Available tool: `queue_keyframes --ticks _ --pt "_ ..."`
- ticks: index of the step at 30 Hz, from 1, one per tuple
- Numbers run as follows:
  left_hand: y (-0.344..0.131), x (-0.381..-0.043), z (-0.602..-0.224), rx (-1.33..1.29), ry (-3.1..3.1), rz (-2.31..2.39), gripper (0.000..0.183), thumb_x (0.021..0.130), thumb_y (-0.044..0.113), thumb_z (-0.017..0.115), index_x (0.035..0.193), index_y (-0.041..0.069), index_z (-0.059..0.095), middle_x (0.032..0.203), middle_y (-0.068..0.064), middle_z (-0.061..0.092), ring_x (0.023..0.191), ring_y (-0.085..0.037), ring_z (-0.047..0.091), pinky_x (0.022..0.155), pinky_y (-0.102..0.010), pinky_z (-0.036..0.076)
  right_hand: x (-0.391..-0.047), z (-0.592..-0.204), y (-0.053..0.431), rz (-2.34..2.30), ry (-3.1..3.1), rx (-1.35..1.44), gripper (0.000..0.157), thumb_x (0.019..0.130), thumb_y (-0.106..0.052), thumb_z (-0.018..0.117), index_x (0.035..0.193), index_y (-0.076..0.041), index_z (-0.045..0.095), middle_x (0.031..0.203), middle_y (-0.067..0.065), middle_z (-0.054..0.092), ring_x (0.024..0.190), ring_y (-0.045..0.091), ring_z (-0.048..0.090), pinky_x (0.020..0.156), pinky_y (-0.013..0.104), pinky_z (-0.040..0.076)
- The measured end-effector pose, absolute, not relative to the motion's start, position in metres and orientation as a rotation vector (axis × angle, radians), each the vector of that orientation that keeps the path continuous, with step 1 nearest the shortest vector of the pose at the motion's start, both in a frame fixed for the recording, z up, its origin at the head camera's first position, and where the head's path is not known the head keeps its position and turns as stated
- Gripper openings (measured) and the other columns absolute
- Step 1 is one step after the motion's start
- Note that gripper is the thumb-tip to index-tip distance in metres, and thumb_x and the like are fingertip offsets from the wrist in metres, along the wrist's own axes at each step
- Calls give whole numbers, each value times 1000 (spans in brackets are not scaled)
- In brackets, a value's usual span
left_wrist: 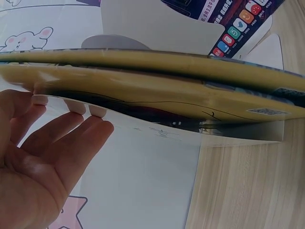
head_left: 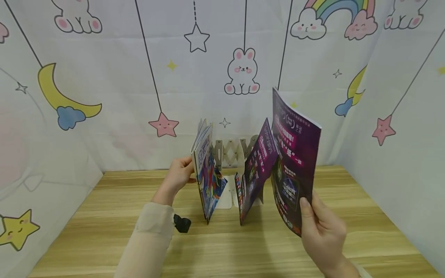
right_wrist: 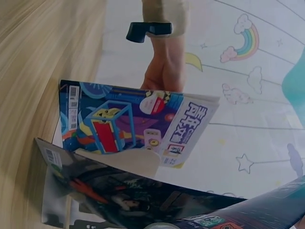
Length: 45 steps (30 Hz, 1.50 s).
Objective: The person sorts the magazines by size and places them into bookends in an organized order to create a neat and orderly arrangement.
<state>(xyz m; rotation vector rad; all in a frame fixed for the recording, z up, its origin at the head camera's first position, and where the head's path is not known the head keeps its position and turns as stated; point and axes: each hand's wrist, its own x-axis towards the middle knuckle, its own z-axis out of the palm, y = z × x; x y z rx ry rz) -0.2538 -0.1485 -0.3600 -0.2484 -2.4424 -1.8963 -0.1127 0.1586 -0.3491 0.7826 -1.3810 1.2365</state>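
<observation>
My left hand (head_left: 179,173) rests its fingers (left_wrist: 93,138) against the outer face of a white end plate (left_wrist: 147,157) at the left end of an expanding bookend (head_left: 230,152). Inside that plate several magazines (head_left: 205,166) with colourful covers stand upright; their yellowish edges show in the left wrist view. My right hand (head_left: 323,231) grips a dark purple magazine (head_left: 295,162) by its lower near edge, thumb on the cover, and holds it raised at the right. A similar purple magazine (head_left: 257,166) leans at the right side of the bookend, partly overlapped by the held one.
The bookend stands on a wood-grain table (head_left: 264,251), close to the back edge. A white cloth backdrop (head_left: 121,96) printed with rabbits, stars and moons rises behind and at both sides. A black strap (head_left: 182,223) hangs from the left sleeve.
</observation>
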Motion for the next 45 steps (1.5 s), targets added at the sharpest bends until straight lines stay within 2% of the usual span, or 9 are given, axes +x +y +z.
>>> queue_keyframes --ticks 12,19,38,45 --pt "-149 -252 -362 -257 -2448 -1902 40 100 34 45 125 8 62 124 -19 60 111 -30 60 84 -46 55 -102 -348 151 1288 -1363 867 28 86 15 55 107 32 48 119 21 61 108 19 63 81 21 52" --pt "-150 -253 -362 -246 -2457 -1907 39 100 34 44 126 9 62 124 -20 60 108 -28 61 84 -45 55 -100 -347 147 1358 -1378 883 28 82 24 50 109 32 48 119 20 62 106 19 65 78 21 53" --pt "-150 -252 -360 -249 -2454 -1894 39 100 33 44 128 10 60 121 -20 62 103 -24 63 83 -44 56 -124 -367 149 1322 -1448 809 35 80 29 45 114 28 49 120 24 61 105 19 65 77 23 54" --pt "-150 -252 -359 -261 -2450 -1886 40 101 32 44 128 8 60 122 -21 61 104 -26 62 82 -44 56 -134 -377 152 1286 -1462 768 35 80 28 48 115 25 52 118 23 62 104 17 65 76 21 54"
